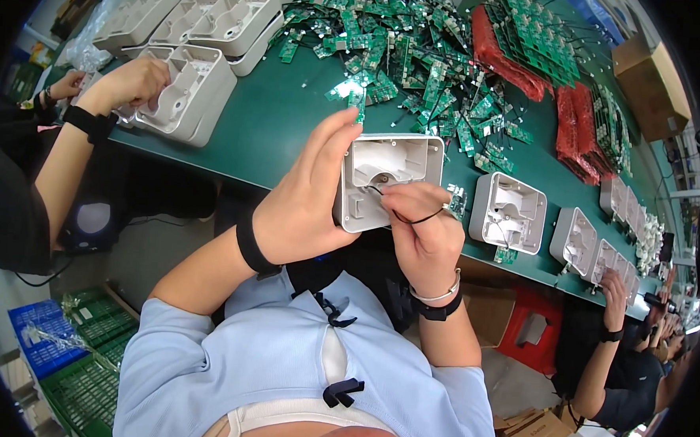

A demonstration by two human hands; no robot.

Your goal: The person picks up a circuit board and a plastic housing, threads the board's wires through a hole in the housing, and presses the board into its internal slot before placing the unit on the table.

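At the near edge of the table (283,128), the left hand (299,204) gripped the white plastic housing (401,156) while the right hand (428,229) pinched a black cable (415,221), apparently routing it inside, which called for careful guiding.

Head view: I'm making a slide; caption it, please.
Left hand holds a white housing; right hand pinches a black wire over it; circuit boards lie heaped beyond.

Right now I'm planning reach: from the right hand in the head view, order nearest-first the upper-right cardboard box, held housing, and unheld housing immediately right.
1. Held housing, left, partly behind the right hand.
2. Unheld housing, on the table, right.
3. Cardboard box, upper right.
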